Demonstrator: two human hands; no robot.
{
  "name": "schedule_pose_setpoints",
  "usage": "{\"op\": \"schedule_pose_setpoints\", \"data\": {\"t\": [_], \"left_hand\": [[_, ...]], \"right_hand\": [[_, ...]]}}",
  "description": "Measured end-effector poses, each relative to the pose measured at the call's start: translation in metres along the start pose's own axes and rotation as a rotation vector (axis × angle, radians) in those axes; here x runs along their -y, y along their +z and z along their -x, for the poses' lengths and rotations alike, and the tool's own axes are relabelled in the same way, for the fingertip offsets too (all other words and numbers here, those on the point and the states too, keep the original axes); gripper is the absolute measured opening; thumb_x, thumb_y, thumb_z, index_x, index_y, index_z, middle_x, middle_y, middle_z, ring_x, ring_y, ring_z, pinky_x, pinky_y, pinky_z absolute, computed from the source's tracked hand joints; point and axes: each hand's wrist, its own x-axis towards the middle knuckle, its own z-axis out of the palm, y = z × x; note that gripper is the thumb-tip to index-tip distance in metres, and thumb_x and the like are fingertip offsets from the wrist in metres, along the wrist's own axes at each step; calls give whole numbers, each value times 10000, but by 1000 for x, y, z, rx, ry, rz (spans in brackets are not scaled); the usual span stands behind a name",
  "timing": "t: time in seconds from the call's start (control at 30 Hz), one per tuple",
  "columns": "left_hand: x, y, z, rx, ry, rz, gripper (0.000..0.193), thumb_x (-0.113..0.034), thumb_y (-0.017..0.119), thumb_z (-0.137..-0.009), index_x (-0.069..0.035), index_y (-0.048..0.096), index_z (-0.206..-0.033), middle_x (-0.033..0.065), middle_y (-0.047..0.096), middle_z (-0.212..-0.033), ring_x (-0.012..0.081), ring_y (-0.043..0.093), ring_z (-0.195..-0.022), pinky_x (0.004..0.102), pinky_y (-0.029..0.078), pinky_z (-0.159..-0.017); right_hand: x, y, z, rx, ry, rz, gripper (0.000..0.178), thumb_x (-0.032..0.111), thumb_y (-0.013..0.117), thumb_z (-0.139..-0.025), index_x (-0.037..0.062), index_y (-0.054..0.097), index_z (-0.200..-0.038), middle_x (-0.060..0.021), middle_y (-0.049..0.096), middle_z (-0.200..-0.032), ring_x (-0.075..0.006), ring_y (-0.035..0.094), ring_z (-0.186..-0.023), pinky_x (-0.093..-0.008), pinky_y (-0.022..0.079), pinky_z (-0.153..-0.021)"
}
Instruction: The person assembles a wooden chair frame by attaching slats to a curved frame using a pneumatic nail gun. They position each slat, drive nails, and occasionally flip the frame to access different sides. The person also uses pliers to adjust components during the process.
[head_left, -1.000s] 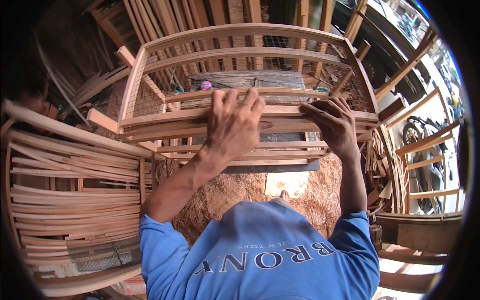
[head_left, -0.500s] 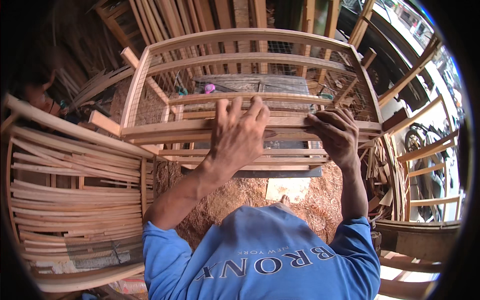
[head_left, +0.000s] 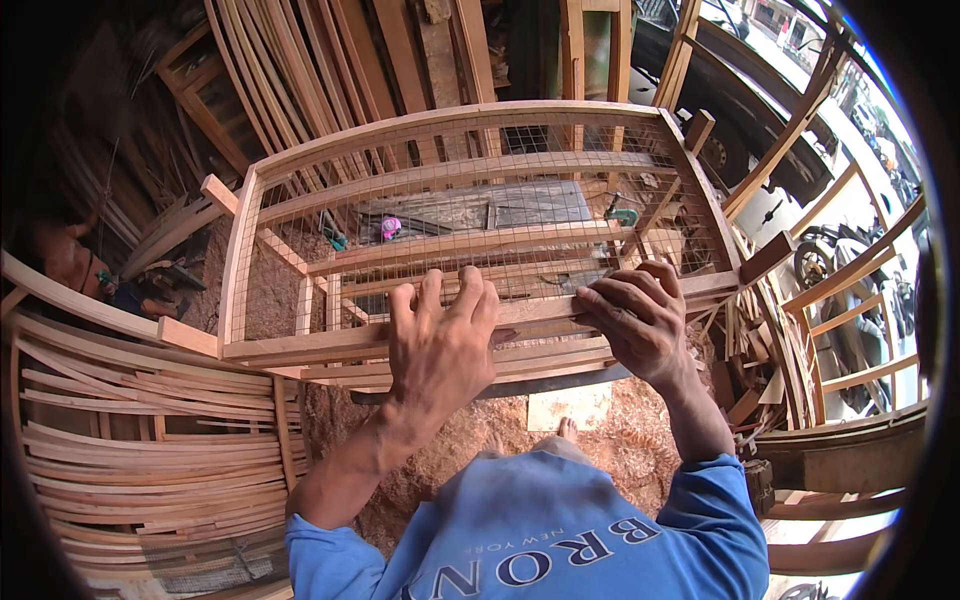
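Note:
A pale wooden frame [head_left: 541, 309] with crossbars and wire mesh [head_left: 285, 285] stretched over it lies across in front of me. My left hand [head_left: 440, 345] is closed over the near rail left of its middle, with the fingertips curled to the far side. Farther right on the same rail, my right hand [head_left: 640, 315] grips with bent fingers; its palm side is hidden. More wooden bars show below the rail. Through the mesh a grey weathered board [head_left: 540, 203] and a pink-and-purple round object [head_left: 390, 229] are visible.
Wood strips [head_left: 150, 440] are stacked in a rack at left. Long boards [head_left: 300, 90] lean at the back. Offcuts [head_left: 775, 350] stand at right, near a motorcycle [head_left: 822, 255]. Shavings [head_left: 400, 480] cover the floor. Another person [head_left: 75, 255] is at far left.
The mesh frame and both hands sit lower in the picture, nearer my body, and the view has tilted. Both hands still hold the near rail.

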Motion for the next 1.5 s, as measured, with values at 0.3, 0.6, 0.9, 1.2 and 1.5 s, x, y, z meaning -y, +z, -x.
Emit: {"op": "schedule_pose_setpoints", "data": {"t": [0.3,0.6,0.9,1.2,1.5], "left_hand": [[0,3,2,29,14,-59,474,-72,722,-720,26,652,-1178,132,590,-1298,366,538,-1125,497,362,-905],[4,-1,-3,75,53,-48,441,-177,728,-800,23,629,-1180,138,599,-1272,357,561,-1054,468,375,-880],[10,4,0,36,83,-40,420,-231,720,-815,12,638,-1148,134,617,-1246,332,575,-1010,457,392,-840],[6,-2,-6,43,111,-85,462,-401,605,-963,14,609,-1164,153,615,-1221,338,566,-1018,496,393,-898],[6,-8,-8,113,128,-135,466,-386,624,-951,22,599,-1174,158,604,-1234,344,558,-1032,506,388,-919]], "right_hand": [[11,-4,0,21,29,13,431,219,862,-745,119,729,-1143,-61,713,-1114,-252,688,-1029,-433,526,-929],[24,18,-11,61,-90,-170,446,140,697,-701,46,731,-1135,-113,683,-1149,-276,685,-1027,-424,559,-891],[17,24,-7,14,-85,-217,481,94,696,-656,64,743,-1134,-69,704,-1088,-215,677,-888,-351,524,-718],[16,39,1,-123,-132,-238,391,101,711,-774,51,740,-1160,-106,710,-1112,-209,662,-845,-319,516,-672],[21,43,0,-198,-124,-203,387,161,708,-738,19,727,-1098,-66,664,-1010,-187,597,-825,-330,483,-666]]}}
